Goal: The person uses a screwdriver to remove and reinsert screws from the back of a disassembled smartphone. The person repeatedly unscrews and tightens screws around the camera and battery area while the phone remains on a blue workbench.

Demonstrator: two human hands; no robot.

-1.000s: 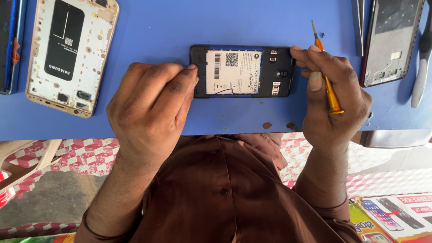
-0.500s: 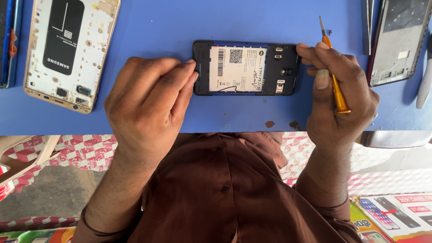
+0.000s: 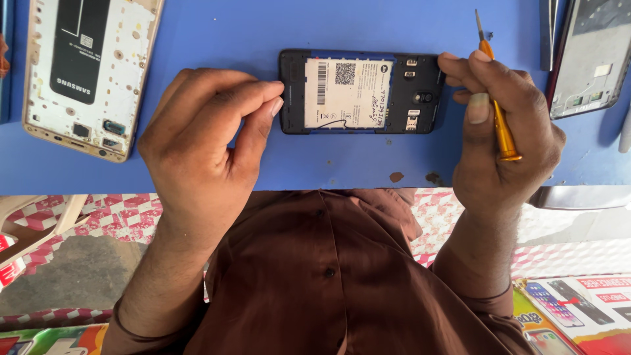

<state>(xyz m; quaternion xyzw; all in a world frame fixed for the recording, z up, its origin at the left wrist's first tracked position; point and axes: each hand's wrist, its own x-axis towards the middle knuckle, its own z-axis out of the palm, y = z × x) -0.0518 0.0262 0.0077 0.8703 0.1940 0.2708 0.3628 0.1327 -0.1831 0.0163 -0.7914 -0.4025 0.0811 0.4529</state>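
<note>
A black phone [image 3: 420,98] lies back-up on the blue table [image 3: 217,33], its cover off and a white labelled battery [image 3: 347,93] showing. My left hand [image 3: 204,141] pinches thumb and forefinger together at the phone's left edge; whether anything sits between them I cannot tell. My right hand [image 3: 503,138] touches the phone's right end with its fingertips. It grips an orange screwdriver [image 3: 497,112] whose tip points up and away from the phone.
A white-and-gold phone frame [image 3: 85,72] lies at the left of the table. A dark phone frame [image 3: 591,59] lies at the right, with a thin tool [image 3: 547,33] beside it. Two small specks [image 3: 396,177] sit near the table's front edge. Printed packaging [image 3: 578,309] lies low right.
My left hand has lifted its flat fingers off the phone's left end and curled into a pinch at that edge. The right hand with the screwdriver has stayed in place.
</note>
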